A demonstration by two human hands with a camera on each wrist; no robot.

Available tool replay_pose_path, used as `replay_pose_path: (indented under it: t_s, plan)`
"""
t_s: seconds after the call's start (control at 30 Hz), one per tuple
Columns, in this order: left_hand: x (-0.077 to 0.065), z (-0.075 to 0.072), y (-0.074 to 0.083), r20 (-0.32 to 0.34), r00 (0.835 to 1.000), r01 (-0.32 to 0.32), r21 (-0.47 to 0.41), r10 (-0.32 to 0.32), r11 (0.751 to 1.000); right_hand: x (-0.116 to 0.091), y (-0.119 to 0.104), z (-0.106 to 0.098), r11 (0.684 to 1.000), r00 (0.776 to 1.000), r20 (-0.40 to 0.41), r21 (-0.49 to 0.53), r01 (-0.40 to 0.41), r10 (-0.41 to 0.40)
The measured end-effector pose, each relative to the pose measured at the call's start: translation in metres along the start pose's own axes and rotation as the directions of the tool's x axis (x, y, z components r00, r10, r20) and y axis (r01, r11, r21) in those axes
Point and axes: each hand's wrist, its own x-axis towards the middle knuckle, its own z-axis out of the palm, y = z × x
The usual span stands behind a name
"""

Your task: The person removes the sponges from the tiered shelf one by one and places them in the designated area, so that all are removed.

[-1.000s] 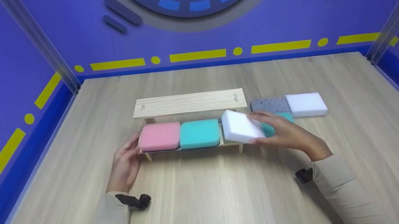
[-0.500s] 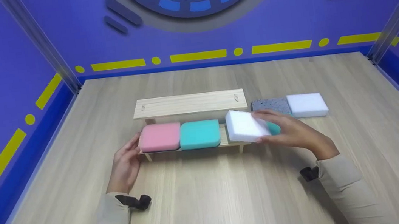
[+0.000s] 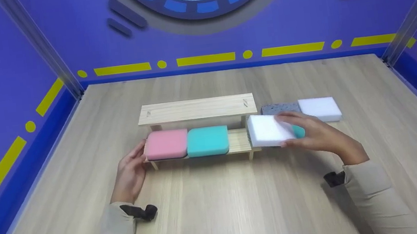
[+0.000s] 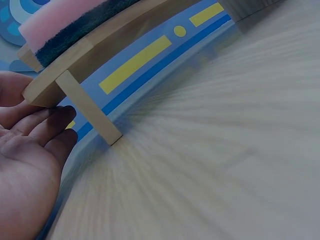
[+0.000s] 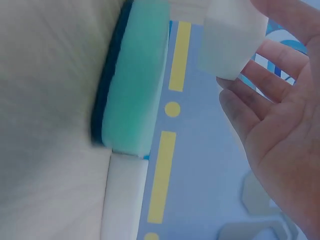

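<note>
My left hand (image 3: pixel 132 174) holds the left end of a small two-step wooden rack (image 3: pixel 239 140); in the left wrist view its thumb and fingers meet the board end (image 4: pixel 42 92). A pink sponge (image 3: pixel 167 144) and a turquoise sponge (image 3: pixel 207 141) sit side by side on the lower step. With thumb and fingers my right hand (image 3: pixel 313 132) grips a white sponge (image 3: pixel 269 129), raised by the step's right end. The right wrist view shows this white sponge (image 5: pixel 232 40) in the air, above a green sponge (image 5: pixel 137 80) with a dark scouring layer.
Right of the rack lie a speckled grey sponge (image 3: pixel 279 108), another white sponge (image 3: pixel 319 109) and a turquoise one (image 3: pixel 298 131), partly hidden behind my right hand. The rack's upper step (image 3: pixel 195 109) stands behind. Blue walls (image 3: pixel 199 42) bound the wooden table.
My right hand has moved right with the white sponge, away from the turquoise sponge, baring the right part of the lower step. The left hand has stayed at the rack's end.
</note>
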Motion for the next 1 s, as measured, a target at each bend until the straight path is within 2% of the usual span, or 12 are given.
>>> replay_pose_path:
  t_s: [0.37, 0.77, 1.0]
  plan:
    - [0.000, -0.001, 0.000, 0.002, 1.000, -0.012, -0.020, 0.012, 1.000, -0.014, 0.013, -0.013, 0.999, 1.000, -0.027, -0.045, -0.010, 0.009]
    - [-0.001, -0.001, -0.003, -0.002, 1.000, -0.004, 0.001, 0.004, 1.000, -0.035, 0.029, -0.023, 0.996, 0.996, -0.048, -0.038, -0.084, 0.082]
    - [0.000, -0.002, -0.001, -0.003, 1.000, -0.004, -0.009, 0.004, 1.000, -0.044, 0.041, -0.028, 0.997, 0.992, -0.121, -0.051, -0.051, 0.045]
